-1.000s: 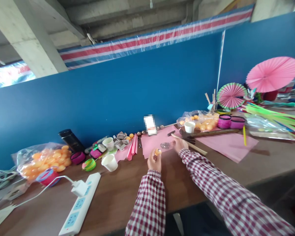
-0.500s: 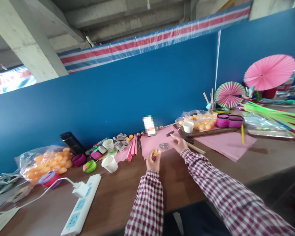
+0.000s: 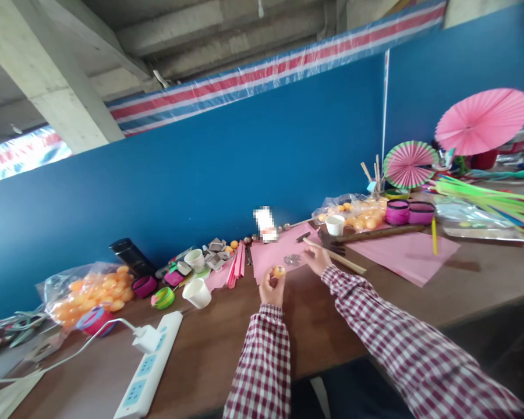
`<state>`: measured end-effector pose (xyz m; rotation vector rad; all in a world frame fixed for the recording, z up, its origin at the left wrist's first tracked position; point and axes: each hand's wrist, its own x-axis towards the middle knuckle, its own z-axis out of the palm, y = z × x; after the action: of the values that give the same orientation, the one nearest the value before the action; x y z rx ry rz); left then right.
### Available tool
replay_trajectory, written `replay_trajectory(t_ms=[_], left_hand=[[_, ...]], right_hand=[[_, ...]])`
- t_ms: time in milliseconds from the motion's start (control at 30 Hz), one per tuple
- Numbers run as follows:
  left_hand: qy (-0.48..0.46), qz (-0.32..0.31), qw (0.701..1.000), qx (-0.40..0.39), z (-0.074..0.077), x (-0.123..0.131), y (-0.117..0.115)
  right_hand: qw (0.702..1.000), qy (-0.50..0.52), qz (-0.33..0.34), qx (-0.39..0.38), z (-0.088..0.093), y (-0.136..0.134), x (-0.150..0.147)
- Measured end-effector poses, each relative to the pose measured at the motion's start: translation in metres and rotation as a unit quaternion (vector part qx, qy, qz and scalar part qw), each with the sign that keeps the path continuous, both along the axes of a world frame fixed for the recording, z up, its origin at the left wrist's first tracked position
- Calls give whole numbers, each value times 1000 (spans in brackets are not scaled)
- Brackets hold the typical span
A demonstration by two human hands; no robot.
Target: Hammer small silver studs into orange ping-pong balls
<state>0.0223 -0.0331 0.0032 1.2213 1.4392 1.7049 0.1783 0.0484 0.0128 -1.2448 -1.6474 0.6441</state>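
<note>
orange ball (image 3: 279,272) sat pinched in the left hand (image 3: 272,290) by the near edge of the pink paper (image 3: 266,251). the right hand (image 3: 318,259) stood beside the silver bits (image 3: 292,260), near the paper's right edge; whether it gripped anything, i couldn't tell. a light, steady pinch, leaving the ball's top uncovered, seemed best.

- A brown tabletop (image 3: 209,355) with a smooth surface.
- On its left, a white power strip (image 3: 151,369) with a plug in one socket.
- Behind the strip, a clear bag (image 3: 94,291) of orange balls.
- Right of the bag, a magenta ring (image 3: 144,286), a green-and-yellow ring (image 3: 163,298) and a plain white cup (image 3: 197,293).
- Near the middle, a pink sheet (image 3: 265,256).
- Farther right, another pink sheet (image 3: 413,262), lying flat.
</note>
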Motion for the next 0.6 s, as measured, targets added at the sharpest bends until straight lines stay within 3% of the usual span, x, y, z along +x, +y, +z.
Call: replay_trajectory(t_ms=[233, 600], left_hand=[[-123, -10, 992, -10, -4, 2, 4], [-85, -12, 996, 17, -13, -5, 7]], right_hand=[[990, 76, 116, -30, 7, -23, -15], [976, 108, 187, -21, 16, -52, -32]])
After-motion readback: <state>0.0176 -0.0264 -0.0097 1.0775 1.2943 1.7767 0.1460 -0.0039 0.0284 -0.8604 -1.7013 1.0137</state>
